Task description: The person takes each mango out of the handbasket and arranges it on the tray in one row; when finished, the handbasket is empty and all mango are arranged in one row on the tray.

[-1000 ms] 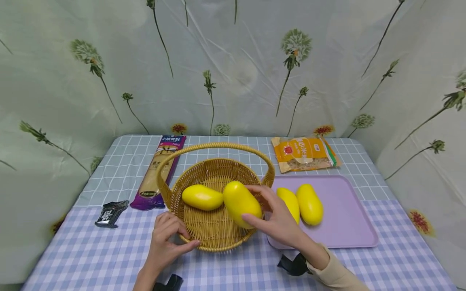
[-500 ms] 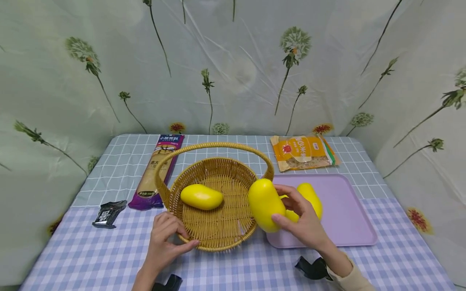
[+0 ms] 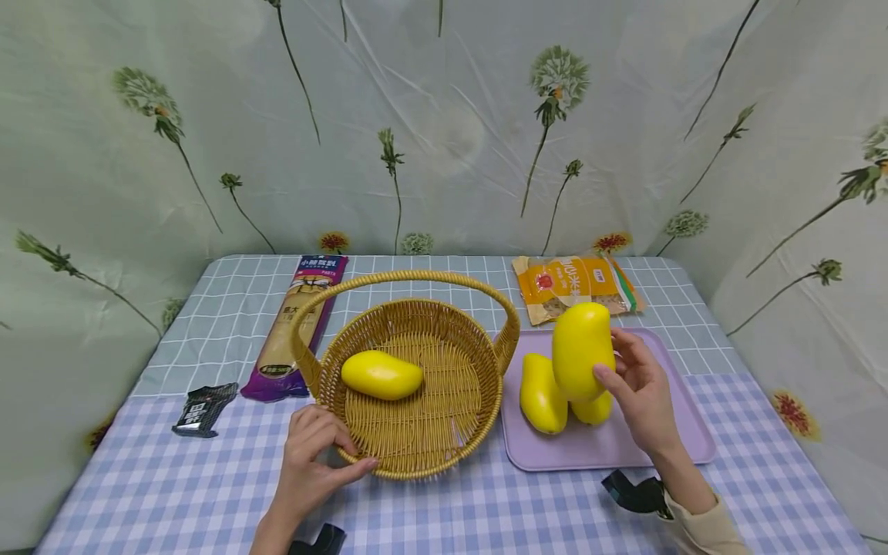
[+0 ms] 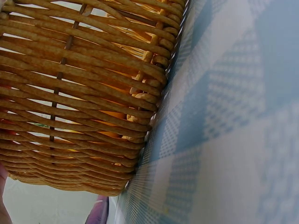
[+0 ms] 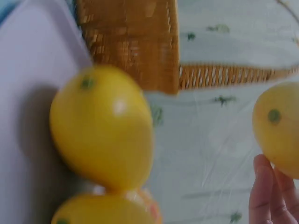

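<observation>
My right hand (image 3: 641,393) grips a yellow mango (image 3: 583,347) between thumb and fingers, holding it upright over the lilac tray (image 3: 666,432). Two more mangoes lie on that tray: one at its left side (image 3: 541,395), the other mostly hidden behind the held mango, its lower end (image 3: 593,408) showing. With the left hand (image 3: 315,459) I pinch the near left rim of a woven wicker basket (image 3: 416,462), thumb over the edge. One mango (image 3: 381,375) lies inside the basket on the left. The left wrist view is filled by the basket's woven side (image 4: 79,102) against the checked cloth.
A purple pasta packet (image 3: 294,331) lies behind the basket's left side. An orange food bag (image 3: 576,285) sits behind the tray. A small black packet (image 3: 204,408) is at the left. The basket's tall handle (image 3: 409,276) arches above its back.
My right hand has lifted the mango out from over the basket and carried it right, above the tray. The left hand stays at the basket rim.
</observation>
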